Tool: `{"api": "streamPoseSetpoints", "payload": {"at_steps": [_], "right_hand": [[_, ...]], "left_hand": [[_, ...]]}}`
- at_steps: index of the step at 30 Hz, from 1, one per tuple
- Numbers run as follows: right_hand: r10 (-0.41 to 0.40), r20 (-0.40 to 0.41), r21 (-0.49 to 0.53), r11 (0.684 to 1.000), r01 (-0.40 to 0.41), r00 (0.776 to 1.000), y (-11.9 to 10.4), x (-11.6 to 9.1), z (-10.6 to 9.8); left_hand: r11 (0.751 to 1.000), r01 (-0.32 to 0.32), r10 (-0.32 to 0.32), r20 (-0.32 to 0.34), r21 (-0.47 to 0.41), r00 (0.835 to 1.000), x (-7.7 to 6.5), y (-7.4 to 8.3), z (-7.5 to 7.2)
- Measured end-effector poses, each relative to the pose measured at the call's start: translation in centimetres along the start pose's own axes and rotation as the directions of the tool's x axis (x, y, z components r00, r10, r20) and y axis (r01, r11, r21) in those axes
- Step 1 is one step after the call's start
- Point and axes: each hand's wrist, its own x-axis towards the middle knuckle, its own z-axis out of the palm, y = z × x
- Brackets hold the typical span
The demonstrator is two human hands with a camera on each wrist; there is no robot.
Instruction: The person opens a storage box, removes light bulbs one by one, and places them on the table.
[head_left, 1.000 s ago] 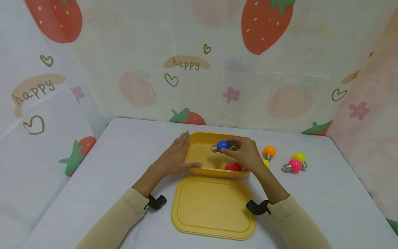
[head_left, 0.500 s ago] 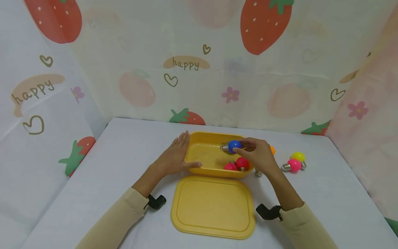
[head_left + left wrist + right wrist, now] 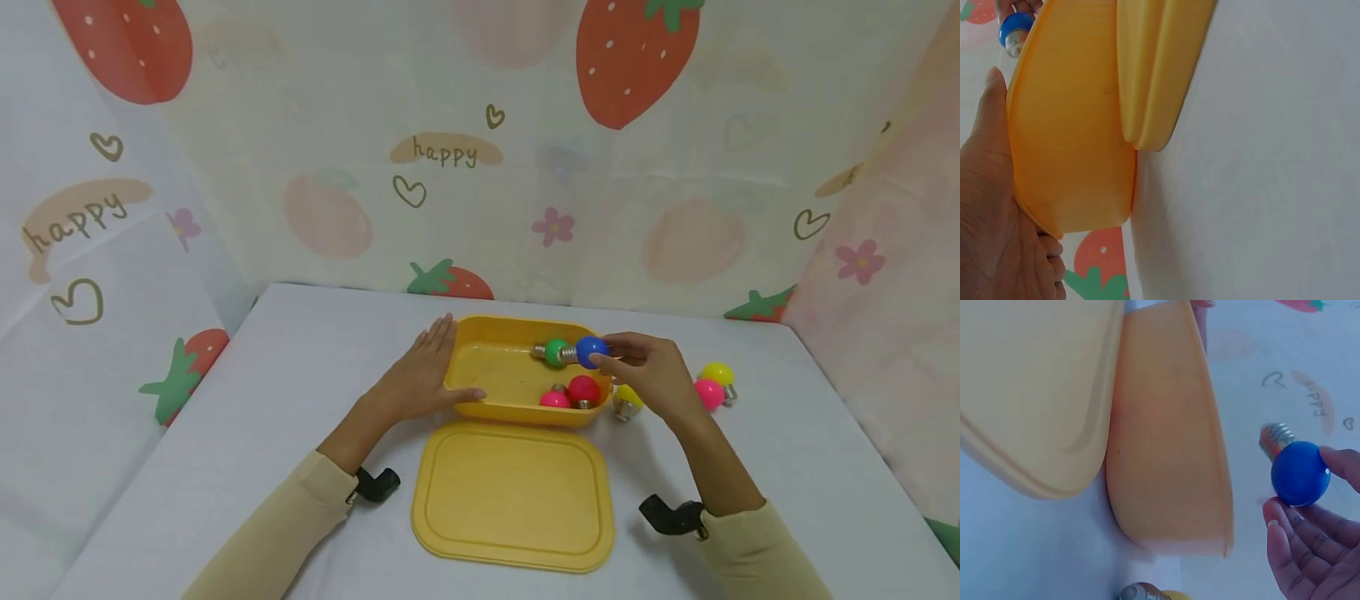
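My right hand [image 3: 648,371] pinches a blue light bulb [image 3: 592,352] by its round end, over the right part of a yellow plastic box [image 3: 480,411]. The bulb's silver screw base points left, as the right wrist view of the blue bulb [image 3: 1300,474] also shows. My left hand [image 3: 416,379] rests against the box's left end, fingers straight along the side and thumb on the front rim. Inside the box lie a green bulb [image 3: 556,352], partly overlapped by the blue one, and pink-red bulbs [image 3: 584,390] in the front right corner.
A yellow lid [image 3: 513,497] lies flat in front of the box. Right of the box, a yellow bulb [image 3: 627,398] sits by my right hand. Farther right are a pink bulb [image 3: 709,393] and another yellow bulb [image 3: 717,374]. Printed cloth walls [image 3: 480,225] surround the white table [image 3: 330,329].
My right hand has moved right with the blue bulb, from over the middle of the box to near its right end, uncovering the green bulb. My left hand has stayed in place.
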Motion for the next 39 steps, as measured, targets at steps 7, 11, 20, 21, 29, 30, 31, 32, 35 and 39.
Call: {"api": "streamPoseSetpoints", "payload": {"at_steps": [7,11,20,21,29,30,31,32,35,39], "right_hand": [[0.033,-0.016,0.012,0.999,-0.033,0.999,0.4,-0.6,-1.2],[0.043,-0.022,0.009,0.999,-0.042,0.999,0.6,-1.0,-1.8],[0.060,-0.010,-0.002,0.998,-0.060,0.998,1.3,-1.8,-3.3],[0.060,-0.009,-0.003,0.998,-0.060,0.998,1.5,-1.9,-3.5],[0.091,0.019,-0.039,0.995,-0.091,0.996,2.7,-1.9,-4.7],[0.102,0.025,-0.043,0.994,-0.101,0.994,2.9,-1.8,-4.9],[0.115,0.032,-0.050,0.992,-0.113,0.993,3.1,-1.8,-4.9],[0.128,0.040,-0.056,0.991,-0.126,0.991,3.3,-1.7,-5.0],[0.165,0.063,-0.065,0.985,-0.161,0.984,3.8,-1.6,-5.3],[0.195,0.090,-0.078,0.979,-0.188,0.977,4.4,-1.5,-5.7]], "left_hand": [[1.000,0.004,-0.004,0.005,-0.001,1.000,0.1,0.0,0.0],[1.000,0.006,-0.006,0.007,-0.002,1.000,0.1,-0.1,0.0],[1.000,0.006,-0.006,0.003,0.000,1.000,0.0,0.0,0.0],[1.000,0.005,-0.005,0.002,0.000,1.000,0.0,0.0,0.0],[1.000,0.003,-0.003,0.000,-0.002,1.000,0.1,-0.1,0.0],[1.000,0.004,-0.004,0.002,0.000,1.000,0.1,-0.1,0.0],[1.000,0.005,-0.005,0.004,0.001,1.000,0.0,-0.1,0.0],[1.000,0.005,-0.005,0.005,0.002,1.000,0.0,-0.1,0.0],[1.000,0.002,-0.002,0.004,0.003,1.000,0.1,-0.2,0.1],[1.000,-0.001,0.001,0.004,0.005,1.000,0.1,-0.2,0.1]]}}
